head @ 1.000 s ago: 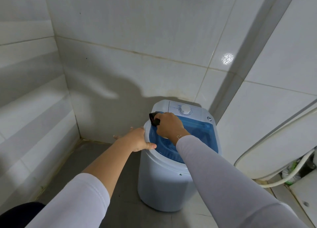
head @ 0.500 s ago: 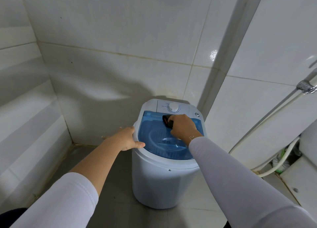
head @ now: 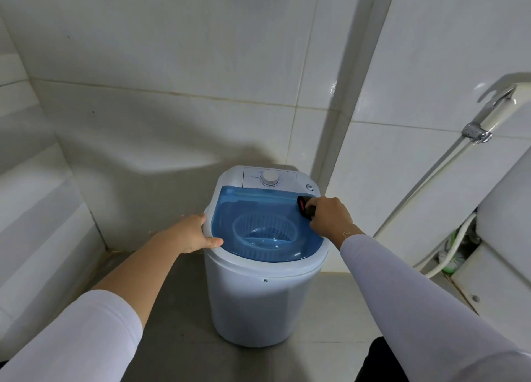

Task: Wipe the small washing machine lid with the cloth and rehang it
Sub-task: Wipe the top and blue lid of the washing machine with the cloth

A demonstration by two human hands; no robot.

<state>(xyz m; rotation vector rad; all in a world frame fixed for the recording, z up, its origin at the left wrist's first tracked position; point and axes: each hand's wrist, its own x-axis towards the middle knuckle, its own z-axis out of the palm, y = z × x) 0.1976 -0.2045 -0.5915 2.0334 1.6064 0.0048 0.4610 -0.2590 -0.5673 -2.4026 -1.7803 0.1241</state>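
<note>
Two hands worked the washing machine (head: 264, 289), wipe under way.
Within a second the cloth (head: 305, 206) had swept from the lid's (head: 258, 209) back-left corner to its back-right, so much lid was still unwiped. The right hand (head: 330, 217) gripped it, bunched, against the lid; the left hand (head: 192, 233) lay open, clasping the left rim.

Washing machine (head: 258, 295) is set on the floor (head: 172, 309) in the wall corner. Lid (head: 258, 209) is seated on top, dial (head: 270, 178) behind it. Left hand (head: 192, 235) is placed on the lid's left rim, right hand (head: 330, 217) with cloth (head: 305, 206) at its back-right corner. Hose (head: 431, 186) is hung to the right.
</note>
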